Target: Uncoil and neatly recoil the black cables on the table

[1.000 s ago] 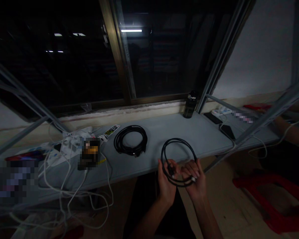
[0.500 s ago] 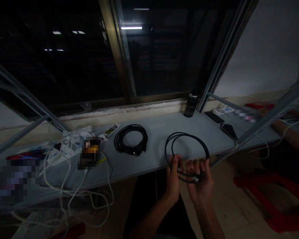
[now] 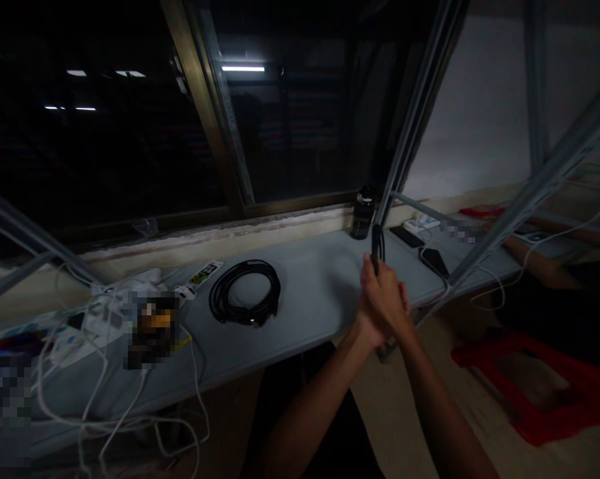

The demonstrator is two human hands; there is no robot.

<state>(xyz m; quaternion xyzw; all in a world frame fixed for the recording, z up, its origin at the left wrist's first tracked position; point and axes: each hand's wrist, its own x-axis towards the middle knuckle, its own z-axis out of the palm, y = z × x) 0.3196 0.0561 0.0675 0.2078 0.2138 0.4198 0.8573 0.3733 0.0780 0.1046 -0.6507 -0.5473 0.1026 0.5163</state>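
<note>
A looped black cable [image 3: 376, 245] sticks up edge-on above my two joined hands, just beyond the front edge of the shelf. My left hand [image 3: 370, 318] is closed around its lower part. My right hand [image 3: 390, 298] presses against the left one, its fingers wrapped over the same bundle. The cable's ends and the part inside my palms are hidden. To the left, a second black cable [image 3: 215, 296] lies coiled flat on the grey shelf [image 3: 307, 266], apart from both hands.
A black bottle [image 3: 362, 216] stands by the window. Tangled white cables [image 3: 103, 359] and a power strip fill the left end. A black phone-like slab [image 3: 406, 236] lies at right. Slanted metal bars [image 3: 534, 163] cross there. Another person's arm [image 3: 539, 263] and a red stool [image 3: 524, 386] are beyond.
My hands have come together and risen slightly. The held cable has turned from a wide open loop to a narrow upright bundle. The view has shifted to the right.
</note>
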